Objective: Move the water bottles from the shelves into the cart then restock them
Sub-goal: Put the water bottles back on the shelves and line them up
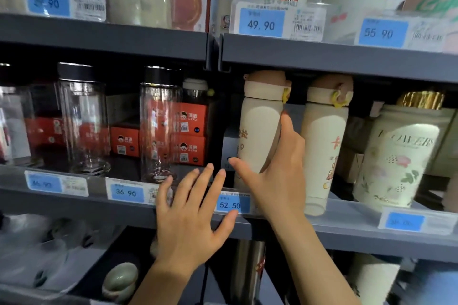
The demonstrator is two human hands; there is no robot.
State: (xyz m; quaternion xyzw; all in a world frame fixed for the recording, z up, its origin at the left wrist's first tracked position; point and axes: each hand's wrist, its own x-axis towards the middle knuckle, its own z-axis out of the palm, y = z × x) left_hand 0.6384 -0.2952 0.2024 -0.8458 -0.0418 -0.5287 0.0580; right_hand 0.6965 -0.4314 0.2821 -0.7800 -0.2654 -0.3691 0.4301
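- Grey shop shelving (pixel 347 57) is filling the view, its edges carrying blue price tags (pixel 233 204).
- Nearest, the left hand (pixel 190 215) is hovering spread wide and holding nothing, just in front of the shelf lip.
- Beside it to the right, the right hand (pixel 275 176) is opening wide around the cream bottle (pixel 260 131), thumb and fingers touching its lower body, not yet closing.
- Beyond the hands, a second cream bottle (pixel 322 146) is standing upright, just right of the first.
- Judging by looks, the bottle is rigid, smooth and likely slippery; gripping mid-body seems safest.
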